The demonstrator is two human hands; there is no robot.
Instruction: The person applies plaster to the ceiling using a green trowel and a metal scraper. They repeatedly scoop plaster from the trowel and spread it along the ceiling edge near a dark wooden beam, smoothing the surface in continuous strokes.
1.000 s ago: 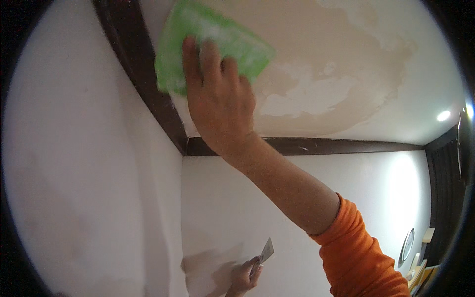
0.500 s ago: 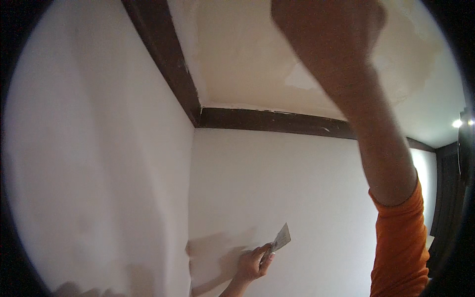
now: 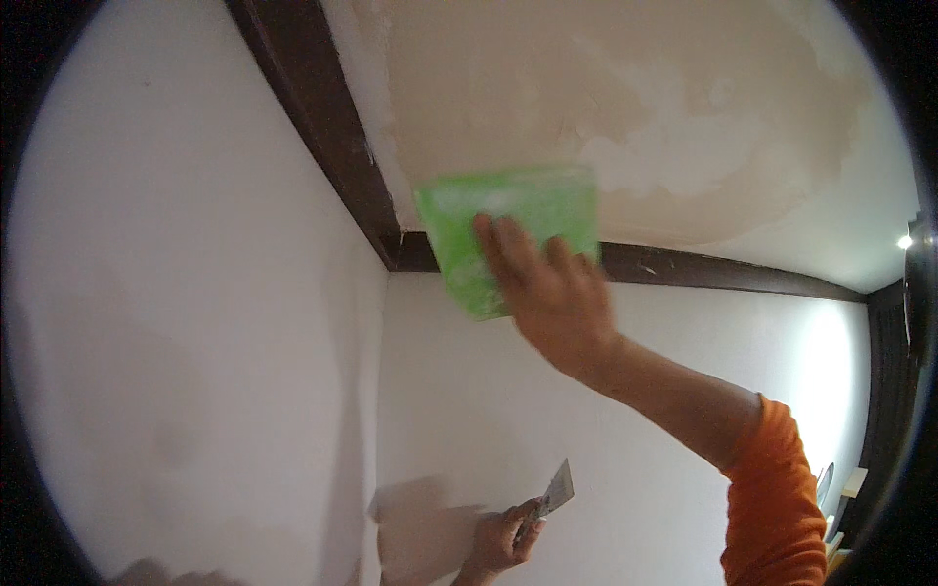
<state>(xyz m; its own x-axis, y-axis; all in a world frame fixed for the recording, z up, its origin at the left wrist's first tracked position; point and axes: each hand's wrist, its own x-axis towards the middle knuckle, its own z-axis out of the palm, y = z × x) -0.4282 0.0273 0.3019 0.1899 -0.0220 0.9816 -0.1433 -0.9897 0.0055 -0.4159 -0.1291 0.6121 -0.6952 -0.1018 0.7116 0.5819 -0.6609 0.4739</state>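
Observation:
My right hand (image 3: 564, 303) grips a flat, green plastic spreader (image 3: 449, 210) with whitish smears on it. Its fingers press across the near face, and both are blurred by motion. The spreader's upper edge lies over the beige ceiling patch (image 3: 489, 88) near the corner; whether it touches the ceiling I cannot tell. Lower down, in front of the far wall, my left hand (image 3: 500, 542) is closed around the handle of a putty knife (image 3: 559, 488). The knife's metal blade points up and to the right, apart from the spreader.
Dark brown trim (image 3: 313, 117) runs along the ceiling edges and meets in the corner. White walls (image 3: 195, 293) stand at the left and ahead. At the far right are a bright light (image 3: 904, 242) and a dark panel (image 3: 884, 371).
My right hand has come down and left from the top of the view, bringing the green spreader into sight. My left hand with the putty knife has shifted only slightly downward.

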